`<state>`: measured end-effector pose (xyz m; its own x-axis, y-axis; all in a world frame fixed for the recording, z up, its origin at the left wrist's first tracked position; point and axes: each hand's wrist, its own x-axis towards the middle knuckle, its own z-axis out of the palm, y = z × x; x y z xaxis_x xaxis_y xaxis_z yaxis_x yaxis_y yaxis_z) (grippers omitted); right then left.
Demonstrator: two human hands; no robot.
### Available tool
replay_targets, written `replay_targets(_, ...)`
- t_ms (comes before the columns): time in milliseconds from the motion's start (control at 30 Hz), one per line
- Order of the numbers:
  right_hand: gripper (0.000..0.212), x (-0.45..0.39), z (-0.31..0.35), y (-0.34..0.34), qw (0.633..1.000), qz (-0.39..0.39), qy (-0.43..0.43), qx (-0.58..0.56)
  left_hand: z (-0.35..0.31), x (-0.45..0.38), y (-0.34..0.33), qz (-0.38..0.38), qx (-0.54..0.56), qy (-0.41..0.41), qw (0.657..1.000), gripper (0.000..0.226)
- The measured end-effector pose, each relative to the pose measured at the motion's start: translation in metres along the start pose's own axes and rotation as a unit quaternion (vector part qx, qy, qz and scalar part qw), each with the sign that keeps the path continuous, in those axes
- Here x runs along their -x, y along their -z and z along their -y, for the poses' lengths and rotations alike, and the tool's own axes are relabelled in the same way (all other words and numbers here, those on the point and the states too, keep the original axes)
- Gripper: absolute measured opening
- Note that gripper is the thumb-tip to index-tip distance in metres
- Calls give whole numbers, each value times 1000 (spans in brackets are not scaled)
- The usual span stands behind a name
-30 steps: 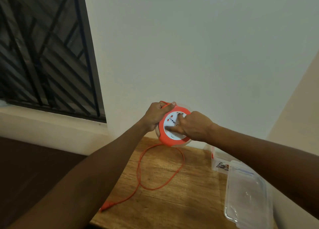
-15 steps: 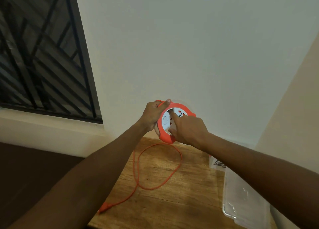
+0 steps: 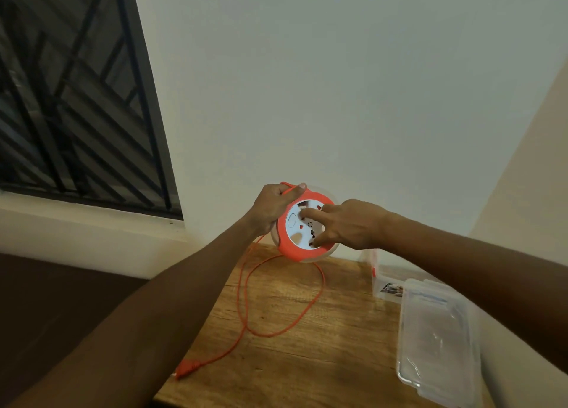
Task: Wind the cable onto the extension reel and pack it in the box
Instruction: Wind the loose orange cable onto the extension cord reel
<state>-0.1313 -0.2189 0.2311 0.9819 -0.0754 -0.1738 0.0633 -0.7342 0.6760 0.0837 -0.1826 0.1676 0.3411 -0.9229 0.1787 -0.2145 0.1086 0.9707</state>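
Cable [image 3: 246, 300] loops across table [image 3: 307, 361] beside lid [image 3: 436, 340], box [image 3: 384, 281].

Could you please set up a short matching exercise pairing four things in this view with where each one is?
Things:
1. extension reel
2. cable plug
3. clear lid
4. clear box

Places:
A. flat on the table, nearest on the right
B. held up in both hands
C. against the wall, behind the lid
D. near the table's front edge

Pairs: 1-B, 2-D, 3-A, 4-C
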Motion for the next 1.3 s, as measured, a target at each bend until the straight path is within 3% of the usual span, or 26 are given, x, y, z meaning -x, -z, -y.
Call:
replay_targets(367,85,-15,1,16,998,54,-21,10,-8,-1,8,33,-20,8,999,26)
replay_targets(633,80,-32,10,27,995,90,-40,-1,-8,-2,4,27,-14,9,999,27)
replay_targets(833,72,-31,13,24,994,72,-53,-70,-4,2,6,40,10,26,999,28)
replay_targets(1000,68,-33,14,22,997,45,-42,-44,-7,2,3,47,0,26,999,29)
replay_targets(1100,72,-31,16,14,992,-7,-107,-67,-9,3,6,45,26,23,998,31)
replay_targets(1200,70,-32,22,3,940,-55,-253,-224,-13,2,6,12,57,23,998,31)
replay_targets(1267,66,-36,31,0,843,-119,-353,-388,-16,1,3,-16,51,16,998,28)
replay_targets(1300,63,-38,38,-1,762,-168,-403,-478,-17,0,1,-24,51,14,998,28)
